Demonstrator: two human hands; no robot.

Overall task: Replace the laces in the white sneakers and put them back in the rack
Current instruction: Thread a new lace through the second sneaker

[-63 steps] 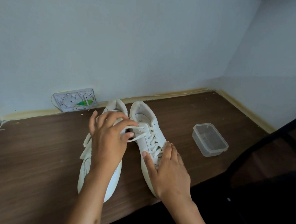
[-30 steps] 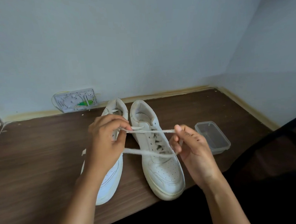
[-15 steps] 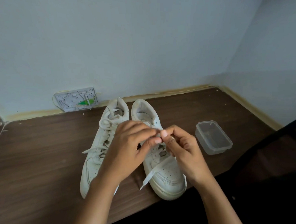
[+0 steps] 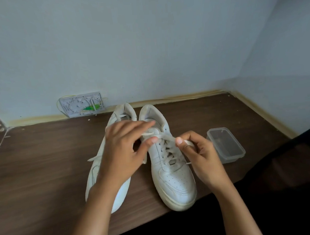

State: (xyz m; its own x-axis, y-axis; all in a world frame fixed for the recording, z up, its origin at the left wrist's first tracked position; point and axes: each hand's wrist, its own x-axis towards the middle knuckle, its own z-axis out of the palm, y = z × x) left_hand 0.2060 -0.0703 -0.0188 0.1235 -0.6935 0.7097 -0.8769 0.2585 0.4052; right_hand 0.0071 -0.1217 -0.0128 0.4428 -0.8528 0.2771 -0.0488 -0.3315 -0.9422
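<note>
Against the back wall at the far left sits a small wall box [image 4: 82, 107] with a green bit inside, clear of the work. Next on the tabletop [image 4: 35, 170] lies the left sneaker [image 4: 99, 168], its loose lace trailing leftward, mostly covered by the left hand [image 4: 123, 153]. That hand pinches one end of the lace [image 4: 167, 137] between thumb and fingers above the right sneaker [image 4: 172, 170], which stands beside its mate, toe over the tabletop's near edge. The right hand [image 4: 198, 154] curls round the other end, thumb on top; whether a loop is already formed I cannot quite tell.

This looks like tying off at the top eyelets. To do it well, both ends should be drawn evenly so the crossings below stay flat, and the knot seated against the tongue. A clear plastic box [image 4: 226, 145] sits just beside the right hand, close enough to be knocked by an outward pull. No rack is in view.
</note>
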